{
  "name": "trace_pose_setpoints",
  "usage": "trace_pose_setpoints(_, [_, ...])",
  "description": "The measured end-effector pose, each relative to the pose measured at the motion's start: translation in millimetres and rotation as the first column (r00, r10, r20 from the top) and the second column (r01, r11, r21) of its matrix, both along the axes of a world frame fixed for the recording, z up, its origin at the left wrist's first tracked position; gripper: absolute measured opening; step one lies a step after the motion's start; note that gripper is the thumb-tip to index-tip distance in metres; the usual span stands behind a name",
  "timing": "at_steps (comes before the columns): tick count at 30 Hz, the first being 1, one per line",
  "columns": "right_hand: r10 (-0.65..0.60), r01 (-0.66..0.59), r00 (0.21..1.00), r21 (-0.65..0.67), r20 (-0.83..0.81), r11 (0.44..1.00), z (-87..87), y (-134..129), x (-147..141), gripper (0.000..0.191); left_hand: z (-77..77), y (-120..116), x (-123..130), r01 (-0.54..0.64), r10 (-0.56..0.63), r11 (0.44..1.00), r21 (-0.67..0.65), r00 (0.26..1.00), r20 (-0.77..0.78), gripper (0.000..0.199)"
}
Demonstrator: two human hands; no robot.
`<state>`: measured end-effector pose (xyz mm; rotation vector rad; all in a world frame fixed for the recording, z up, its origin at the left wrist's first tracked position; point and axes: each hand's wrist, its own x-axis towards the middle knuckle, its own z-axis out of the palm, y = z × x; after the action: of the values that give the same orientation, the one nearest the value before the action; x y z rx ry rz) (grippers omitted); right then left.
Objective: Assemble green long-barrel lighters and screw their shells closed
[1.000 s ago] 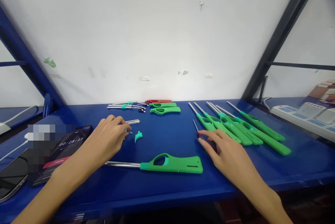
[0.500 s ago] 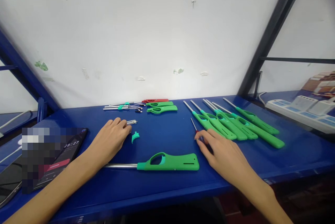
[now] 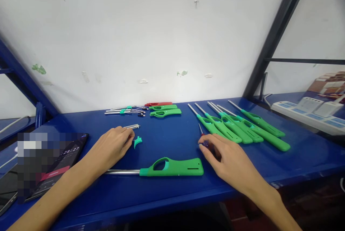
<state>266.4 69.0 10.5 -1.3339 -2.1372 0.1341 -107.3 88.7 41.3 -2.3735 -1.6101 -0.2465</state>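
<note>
Your right hand [image 3: 229,155] is closed around the handle of the screwdriver [image 3: 202,134], beside the row of lighters [image 3: 238,130], its thin shaft pointing away from you. It should feel light and stiff; hold it by the handle. Your left hand [image 3: 114,148] is curled, fingertips drawn in; I can't tell whether they pinch anything. Just beside it on the bench [image 3: 167,137] lies the trigger [image 3: 138,140], probably light plastic and fragile at its thin tail, so take its thicker end. The near lighter [image 3: 175,168] lies nearest you; its metal tube may be slippery, its grip safer. These parts sit directly on the bench; the near lighter's closed body hides its contents.
</note>
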Motion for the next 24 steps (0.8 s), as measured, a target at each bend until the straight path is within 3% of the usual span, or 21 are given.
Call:
trace_pose_setpoints(6, [0.017, 0.006, 0.985, 0.133, -0.172, 0.991, -5.5, 1.8, 4.2, 0.019, 4.8, -3.7, -1.0, -0.016, 0.01, 0.998, 0.057, 0.994, 0.108, 0.035])
trace_pose_setpoints(10, [0.049, 0.064, 0.907, 0.252, -0.418, 0.966, 13.5, -5.1, 5.0, 0.013, 12.3, -24.1, 14.3, -0.004, -0.02, 0.994, 0.109, 0.975, 0.22, 0.036])
trace_pose_setpoints(14, [0.105, 0.071, 0.858, 0.319, -0.503, 0.945, 57.0, -16.7, 0.9, 0.017, 22.9, -49.3, 52.4, 0.117, -0.206, 0.971, 0.211, 0.857, 0.473, 0.023])
trace_pose_setpoints(18, [0.188, 0.027, 0.813, 0.359, -0.551, 0.933, 93.2, -30.4, -2.3, 0.023, 31.9, -57.1, 100.3, 0.251, -0.346, 0.938, 0.241, 0.73, 0.589, 0.028])
trace_pose_setpoints(22, [0.22, 0.02, 0.681, 0.318, -0.699, 0.948, 99.6, -38.6, -0.2, 0.025, 31.1, -53.7, 138.4, 0.338, -0.344, 0.93, 0.144, 0.665, 0.663, 0.026])
trace_pose_setpoints(24, [0.24, -0.011, 0.638, 0.304, -0.731, 0.953, 96.0, -38.1, 0.4, 0.023, 27.5, -52.2, 149.7, 0.349, -0.282, 0.935, 0.061, 0.628, 0.726, 0.022])
